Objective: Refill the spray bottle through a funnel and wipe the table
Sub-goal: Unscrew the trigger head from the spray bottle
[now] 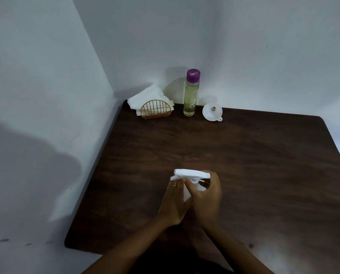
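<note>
Head view: white spray bottle (190, 181), lower centre of frame, upright on dark bench (264, 165). Left hand (173, 202) grips its body; right hand (206, 196) curls round its neck. Funnel (212, 112), refill bottle (190, 93), napkin holder (156, 109) along bench's far edge; open bench between.

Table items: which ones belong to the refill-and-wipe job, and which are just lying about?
For the job:
spray bottle, held in both hands
white funnel
purple-capped bottle of pale liquid
paper napkins, likely for wiping
table

Just there:
gold wire holder, only keeps the napkins
</note>
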`<state>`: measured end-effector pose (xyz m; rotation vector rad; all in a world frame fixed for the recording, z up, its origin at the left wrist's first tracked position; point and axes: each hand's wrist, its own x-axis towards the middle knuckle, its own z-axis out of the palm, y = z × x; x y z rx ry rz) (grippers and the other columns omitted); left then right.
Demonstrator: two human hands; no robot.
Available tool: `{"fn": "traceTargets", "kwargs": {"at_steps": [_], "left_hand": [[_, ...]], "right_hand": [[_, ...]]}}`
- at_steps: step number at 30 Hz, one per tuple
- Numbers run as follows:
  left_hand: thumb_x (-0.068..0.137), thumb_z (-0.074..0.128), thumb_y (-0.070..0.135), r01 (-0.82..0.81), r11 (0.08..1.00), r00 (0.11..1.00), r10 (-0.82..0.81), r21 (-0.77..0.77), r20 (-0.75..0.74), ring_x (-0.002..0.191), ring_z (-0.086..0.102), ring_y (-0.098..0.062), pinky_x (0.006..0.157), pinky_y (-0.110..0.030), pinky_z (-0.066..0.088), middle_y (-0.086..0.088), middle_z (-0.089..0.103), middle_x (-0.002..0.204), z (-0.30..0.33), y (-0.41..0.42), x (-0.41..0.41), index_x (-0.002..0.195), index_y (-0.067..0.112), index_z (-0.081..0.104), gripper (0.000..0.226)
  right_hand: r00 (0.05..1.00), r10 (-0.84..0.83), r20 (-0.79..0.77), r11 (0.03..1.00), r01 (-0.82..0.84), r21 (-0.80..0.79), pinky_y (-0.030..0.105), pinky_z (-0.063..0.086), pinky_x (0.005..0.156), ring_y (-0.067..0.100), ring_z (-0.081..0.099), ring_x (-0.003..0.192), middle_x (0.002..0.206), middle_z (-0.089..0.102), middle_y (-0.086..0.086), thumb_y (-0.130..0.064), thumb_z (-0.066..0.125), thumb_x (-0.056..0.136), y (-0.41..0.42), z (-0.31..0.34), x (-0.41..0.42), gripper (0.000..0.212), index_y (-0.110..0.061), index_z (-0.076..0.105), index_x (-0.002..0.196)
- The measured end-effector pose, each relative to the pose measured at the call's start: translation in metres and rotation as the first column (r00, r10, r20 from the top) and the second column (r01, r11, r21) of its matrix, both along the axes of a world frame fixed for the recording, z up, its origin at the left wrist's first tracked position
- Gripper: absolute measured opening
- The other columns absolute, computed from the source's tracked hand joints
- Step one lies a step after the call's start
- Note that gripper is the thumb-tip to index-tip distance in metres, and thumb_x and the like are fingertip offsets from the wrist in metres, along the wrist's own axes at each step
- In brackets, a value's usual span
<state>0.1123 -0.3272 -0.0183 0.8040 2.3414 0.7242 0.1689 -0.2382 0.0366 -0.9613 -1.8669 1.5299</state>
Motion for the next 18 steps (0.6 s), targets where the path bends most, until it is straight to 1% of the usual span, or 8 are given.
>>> {"fn": "traceTargets", "kwargs": {"at_steps": [2, 4, 6, 7, 9, 12, 15, 18], "left_hand": [[0.062, -0.003, 0.088, 0.000, 1.000, 1.000, 0.000, -0.007, 0.016, 0.149, 0.004, -0.016, 0.122, -0.032, 0.009, -0.006, 0.007, 0.162, -0.001, 0.000, -0.001, 0.153, 0.012, 0.005, 0.119], [0.079, 0.015, 0.081, 0.003, 1.000, 1.000, -0.003, -0.025, 0.020, 0.149, 0.007, -0.015, 0.121, -0.035, 0.013, -0.005, 0.011, 0.161, -0.002, 0.001, -0.002, 0.153, 0.013, 0.006, 0.101], [0.094, 0.037, 0.057, 0.007, 0.999, 1.000, -0.007, -0.035, 0.020, 0.148, 0.010, -0.014, 0.121, -0.034, 0.014, -0.002, 0.012, 0.161, 0.002, 0.003, 0.000, 0.153, 0.015, 0.006, 0.078], [0.096, 0.042, 0.048, -0.001, 1.000, 1.000, 0.001, -0.015, 0.024, 0.148, 0.011, -0.013, 0.121, -0.032, 0.014, 0.000, 0.012, 0.161, 0.004, 0.003, 0.001, 0.153, 0.017, 0.006, 0.074], [0.096, 0.048, 0.042, -0.022, 0.997, 1.000, 0.021, 0.072, 0.022, 0.147, 0.013, -0.010, 0.121, -0.030, 0.014, 0.006, 0.012, 0.160, 0.007, 0.004, 0.002, 0.153, 0.022, 0.005, 0.074], [0.095, 0.054, 0.038, -0.035, 0.987, 0.999, 0.033, 0.154, 0.011, 0.143, 0.015, -0.003, 0.121, -0.033, 0.017, 0.009, 0.017, 0.159, 0.015, 0.005, 0.003, 0.151, 0.030, 0.005, 0.075], [0.095, 0.053, 0.032, -0.105, 0.970, 0.993, 0.091, 0.221, 0.073, 0.142, 0.021, -0.003, 0.121, -0.036, 0.018, 0.008, 0.026, 0.156, 0.025, 0.005, 0.003, 0.149, 0.031, 0.016, 0.065], [0.096, 0.053, 0.030, -0.087, 0.981, 0.994, 0.074, 0.175, 0.074, 0.141, 0.020, -0.003, 0.121, -0.032, 0.016, 0.006, 0.025, 0.155, 0.031, 0.006, 0.004, 0.148, 0.029, 0.015, 0.064]], "right_hand": [[1.000, 0.001, 0.016, 1.000, -0.001, 0.025, 0.014, 0.047, 0.073, -0.003, 0.059, 0.089, 0.093, 0.063, -0.011, -0.018, 0.083, 0.069, 0.002, -0.001, 0.000, 0.038, -0.020, 0.058, 0.098], [0.999, 0.029, 0.032, 0.998, -0.031, 0.055, 0.019, 0.049, 0.074, -0.002, 0.060, 0.087, 0.092, 0.064, -0.012, -0.022, 0.083, 0.069, 0.006, -0.001, 0.001, 0.037, -0.020, 0.059, 0.097], [0.996, 0.071, 0.047, 0.995, -0.074, 0.068, 0.026, 0.052, 0.077, 0.001, 0.061, 0.090, 0.094, 0.064, -0.012, -0.023, 0.082, 0.070, 0.010, -0.001, 0.004, 0.037, -0.024, 0.058, 0.098], [0.994, 0.092, 0.061, 0.993, -0.096, 0.068, 0.031, 0.053, 0.080, 0.003, 0.061, 0.093, 0.096, 0.064, -0.013, -0.023, 0.082, 0.071, 0.012, -0.001, 0.005, 0.037, -0.026, 0.058, 0.099], [0.986, 0.137, 0.095, 0.989, -0.141, 0.037, 0.040, 0.053, 0.087, 0.009, 0.060, 0.100, 0.099, 0.064, -0.014, -0.024, 0.080, 0.073, 0.015, -0.003, 0.006, 0.037, -0.034, 0.056, 0.099], [0.966, 0.217, 0.137, 0.974, -0.224, 0.035, 0.047, 0.049, 0.095, 0.012, 0.056, 0.111, 0.107, 0.063, -0.018, -0.022, 0.076, 0.076, 0.019, -0.003, 0.007, 0.043, -0.043, 0.052, 0.105], [0.938, 0.294, 0.183, 0.941, -0.317, 0.115, 0.040, 0.039, 0.103, 0.011, 0.049, 0.121, 0.115, 0.054, -0.030, -0.023, 0.070, 0.083, 0.023, 0.003, 0.008, 0.064, -0.045, 0.033, 0.131], [0.895, 0.420, 0.150, 0.892, -0.437, 0.111, 0.031, 0.027, 0.107, -0.002, 0.046, 0.124, 0.118, 0.049, -0.042, -0.032, 0.059, 0.089, 0.026, 0.009, 0.008, 0.074, -0.040, 0.011, 0.145]]}}
